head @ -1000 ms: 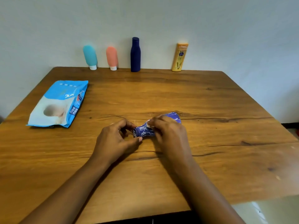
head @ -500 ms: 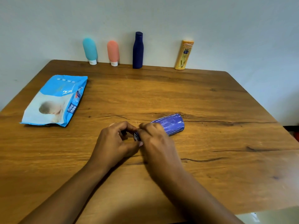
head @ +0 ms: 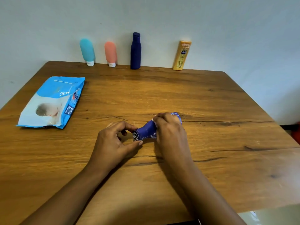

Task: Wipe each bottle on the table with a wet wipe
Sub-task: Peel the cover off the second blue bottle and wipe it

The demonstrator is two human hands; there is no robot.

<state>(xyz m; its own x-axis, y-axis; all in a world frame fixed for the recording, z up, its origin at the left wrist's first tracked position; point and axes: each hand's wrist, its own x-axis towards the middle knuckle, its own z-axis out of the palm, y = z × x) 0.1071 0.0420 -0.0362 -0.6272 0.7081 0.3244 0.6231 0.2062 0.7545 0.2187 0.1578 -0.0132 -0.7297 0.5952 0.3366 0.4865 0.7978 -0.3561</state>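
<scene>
A small purple bottle point(head: 145, 133) lay on its side just below the middle of the frame, on the wooden table point(head: 211, 103). Its patterned cap end pointed to the lower left and its body ran up to the right. The left hand point(head: 113, 143) was curled at the cap end: the index fingertip sat on top of the cap and the thumb reached in just beneath it, so that the end was held between them. The other fingers were bent into the palm. The right hand point(head: 170, 132) was closed over the body of the bottle with the knuckles up, hiding most of it. Only a bit of purple showed past the hand at the far end. A sliver of white wet wipe point(head: 154, 122) peeked out at the fingers, pressed between that hand and the bottle. How much of the wipe was under the palm could not be seen.

At the left of the frame a blue and white pack of wipes point(head: 52, 103) lay flat on the table, well apart from the hands. Along the table's far edge at the top, against the pale wall point(head: 227, 30), four containers stood in a row. From left to right they were a teal tube point(head: 87, 51) on its white cap, a coral tube point(head: 110, 52) likewise on its cap, an upright navy bottle point(head: 135, 51), and, set further right, a yellow-orange bottle point(head: 181, 56).
</scene>
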